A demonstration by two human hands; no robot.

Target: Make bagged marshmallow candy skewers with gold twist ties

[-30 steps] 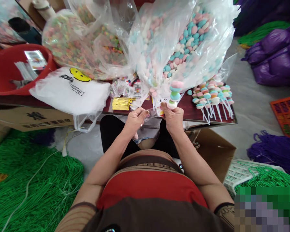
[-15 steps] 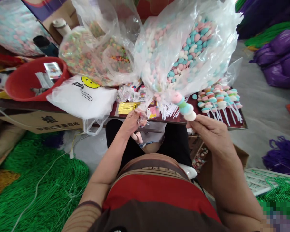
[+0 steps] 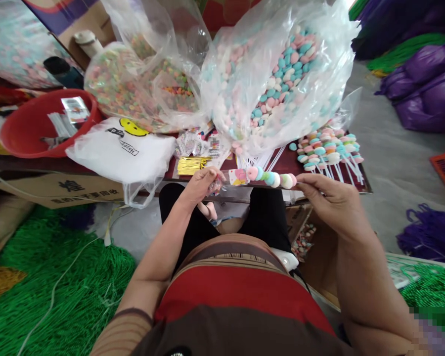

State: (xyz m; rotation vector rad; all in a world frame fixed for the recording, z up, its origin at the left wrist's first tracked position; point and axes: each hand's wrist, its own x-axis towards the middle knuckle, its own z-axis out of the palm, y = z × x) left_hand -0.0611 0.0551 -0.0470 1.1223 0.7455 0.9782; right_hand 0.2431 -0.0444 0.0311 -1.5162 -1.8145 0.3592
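Note:
My right hand (image 3: 328, 198) pinches the stick end of a candy skewer (image 3: 272, 177) threaded with pink, blue, green and white discs. The skewer lies level and points left toward my left hand (image 3: 200, 184). That hand is closed on a small clear wrapper (image 3: 215, 185) at the table's front edge. The skewer's tip sits just right of the wrapper. Behind both hands stands a big clear bag of pastel candy discs (image 3: 274, 84).
Finished skewers (image 3: 328, 148) lie in a pile on the dark red table (image 3: 292, 165) at the right. A white smiley bag (image 3: 124, 151), gold twist ties (image 3: 193, 164), a red basin (image 3: 40, 123) and another candy bag (image 3: 141, 84) stand left. A cardboard box (image 3: 319, 247) sits below.
My right hand turned the skewer from upright, through a leftward slant, to level, pointing its tip at my left hand. The left hand stayed at the table edge.

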